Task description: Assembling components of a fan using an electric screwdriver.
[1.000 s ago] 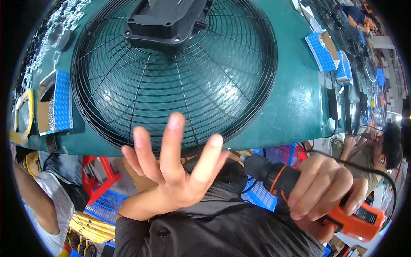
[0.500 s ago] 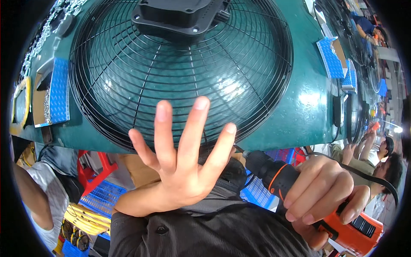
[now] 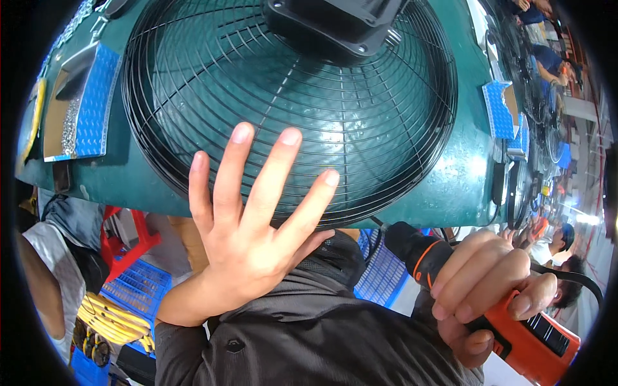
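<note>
A round black wire fan guard [image 3: 344, 157] lies on a green table [image 3: 460, 186], with a black motor housing [image 3: 331, 29] at its hub. My left hand [image 3: 251, 251] is spread over the guard's near rim, fingers apart and pointing away from me. It holds nothing; whether the fingertips touch the wires I cannot tell. At the lower right, my right hand [image 3: 486, 286] is wrapped round an orange and black corded power drill [image 3: 418, 254]. The drill's nose points toward the table's near edge, beside the guard.
An open blue carton [image 3: 93, 106] of small metal parts stands at the left. Smaller blue boxes [image 3: 502, 109] sit at the right edge. Below the table are a red stool [image 3: 132, 241], blue crates [image 3: 383, 273] and yellow coils [image 3: 112, 318]. A person [image 3: 55, 276] is at the left.
The view has tilted, so the motor appears farther right and the left carton higher. My left hand has shifted left and up in view, still spread. My right hand keeps hold of the drill.
</note>
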Demonstrator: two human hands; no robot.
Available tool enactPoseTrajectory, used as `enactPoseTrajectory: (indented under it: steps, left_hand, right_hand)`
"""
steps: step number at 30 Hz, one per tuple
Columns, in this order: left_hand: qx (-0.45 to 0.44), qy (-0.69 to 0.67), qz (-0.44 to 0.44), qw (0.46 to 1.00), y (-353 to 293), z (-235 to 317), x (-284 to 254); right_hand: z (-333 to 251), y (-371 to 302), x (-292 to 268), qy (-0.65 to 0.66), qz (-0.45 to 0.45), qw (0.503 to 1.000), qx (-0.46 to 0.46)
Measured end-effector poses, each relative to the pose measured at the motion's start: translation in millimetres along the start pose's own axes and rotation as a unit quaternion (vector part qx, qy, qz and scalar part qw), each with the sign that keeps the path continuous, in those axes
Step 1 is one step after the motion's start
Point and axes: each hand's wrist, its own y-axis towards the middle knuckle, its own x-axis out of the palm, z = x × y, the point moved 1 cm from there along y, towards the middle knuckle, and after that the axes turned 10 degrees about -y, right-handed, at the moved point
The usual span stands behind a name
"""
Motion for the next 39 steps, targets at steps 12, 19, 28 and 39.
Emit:
enactPoseTrajectory:
  steps: [12, 19, 28, 39]
  left_hand:
    - [-0.011, -0.013, 0.016, 1.000, -0.2, 0.5, 3.3]
    - [-0.014, -0.023, 0.036, 0.999, -3.7, -0.3, 9.5]
    - [0.003, -0.003, 0.058, 0.998, -3.7, -2.7, 14.4]
    - [0.014, -0.012, 0.072, 0.997, -6.1, -6.3, 18.3]
  right_hand:
    - [17.0, 23.8, -18.9, 0.107, -0.169, 0.980, 0.017]
    - [8.5, 1.4, -1.6, 0.042, 0.031, 0.998, 0.018]
    - [12.0, -0.8, -8.7, 0.064, 0.019, 0.998, 0.002]
    - [19.5, 27.1, -12.8, 0.152, -0.193, 0.969, 0.028]
